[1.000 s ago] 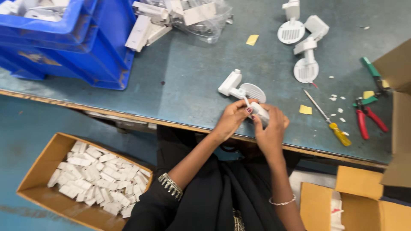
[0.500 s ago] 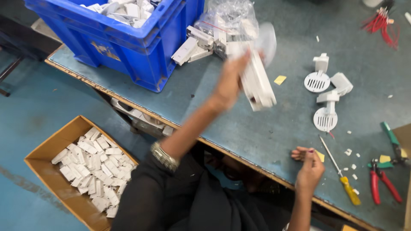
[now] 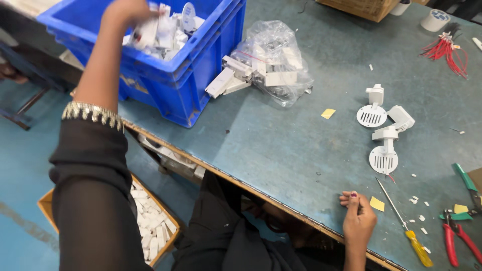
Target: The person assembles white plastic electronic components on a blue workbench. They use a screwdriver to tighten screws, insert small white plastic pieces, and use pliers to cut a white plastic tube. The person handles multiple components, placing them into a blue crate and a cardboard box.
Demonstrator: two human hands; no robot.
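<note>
The left hand (image 3: 128, 10) is up over the blue crate (image 3: 201, 75) at the counter's far left corner, fingers closed around a white plastic assembly (image 3: 145, 32) that hangs just above the heap of similar white parts (image 3: 175, 22) already in the crate. The piece is blurred, so I cannot tell its exact shape, but it looks like one of the finished units, not yet let go. A beaded bracelet (image 3: 93, 113) sits on that wrist above a black sleeve (image 3: 95, 200).

The right hand (image 3: 359, 216) rests on the counter's near edge, fingers loosely curled and holding nothing, just beside a small yellow square (image 3: 376, 203) and near a yellow-handled screwdriver (image 3: 406, 226).

As for how far things have got, I would judge the crate fairly well stocked, with this piece about to join it. Toward the right side of the counter (image 3: 281, 150), three more white round-grilled units (image 3: 384, 128) lie together, untouched. A clear bag of white parts (image 3: 273, 62) lies against the crate's right side, and it seems plenty remains in it. Red-handled pliers (image 3: 459, 238) and a green-handled tool (image 3: 467, 180) lie at the near right corner, a bundle of red wires (image 3: 447, 50) at the far right edge. On the floor to the left sits a cardboard box of white pieces (image 3: 150, 226).
</note>
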